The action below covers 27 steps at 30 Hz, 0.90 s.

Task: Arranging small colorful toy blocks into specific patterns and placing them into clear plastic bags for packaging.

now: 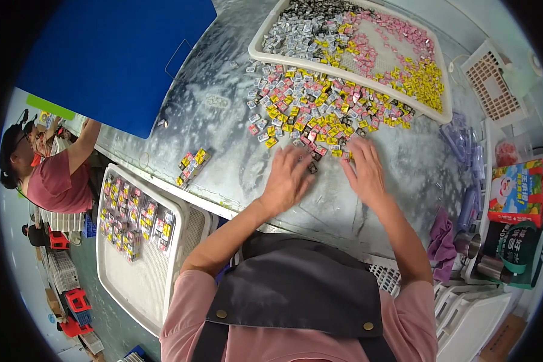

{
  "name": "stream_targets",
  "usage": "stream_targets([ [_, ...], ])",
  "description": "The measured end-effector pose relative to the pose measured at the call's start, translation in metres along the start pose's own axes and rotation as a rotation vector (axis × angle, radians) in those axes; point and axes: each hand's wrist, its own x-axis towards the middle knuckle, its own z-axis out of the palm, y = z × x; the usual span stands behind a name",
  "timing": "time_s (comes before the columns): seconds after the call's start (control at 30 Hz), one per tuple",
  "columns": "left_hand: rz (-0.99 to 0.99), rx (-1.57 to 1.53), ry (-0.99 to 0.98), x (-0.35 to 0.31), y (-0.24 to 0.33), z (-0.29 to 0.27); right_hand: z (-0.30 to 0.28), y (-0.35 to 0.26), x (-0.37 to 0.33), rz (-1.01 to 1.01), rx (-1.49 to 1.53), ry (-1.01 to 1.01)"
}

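A loose heap of small block-shaped pieces [308, 108] in yellow, pink, white and black spreads over the grey worktable [235, 175]. At the heap's near edge rests my left hand [286, 180], open, its fingers apart and the tips touching the pieces. A black piece [312, 168] lies beside its fingers. My right hand [366, 172] is at the same edge, further right, open with fingers stretched out over the pieces. Neither hand shows a piece gripped in it. A small block of grouped pieces [193, 167] stands apart on the table to the left.
Behind the heap, a white tray [350, 71] holds pieces sorted by colour. Left and below the table edge, another white tray [123, 280] bears several clear packs. A blue board [120, 54] covers the far left, near a co-worker [57, 178]. Purple cloth [443, 247] lies right.
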Motion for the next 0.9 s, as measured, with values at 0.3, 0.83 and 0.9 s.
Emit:
stream_targets([
  [0.3,0.029,-0.131,-0.04,-0.039,0.012,0.0,-0.011,-0.05,-0.083,-0.008,0.089,-0.145],
  [0.83,-0.056,-0.063,-0.041,-0.041,0.052,0.006,-0.039,-0.083,-0.071,0.412,0.36,-0.516],
  [0.9,-0.043,-0.03,-0.082,-0.038,0.058,0.013,-0.036,-0.082,-0.059,0.262,0.301,-0.277],
])
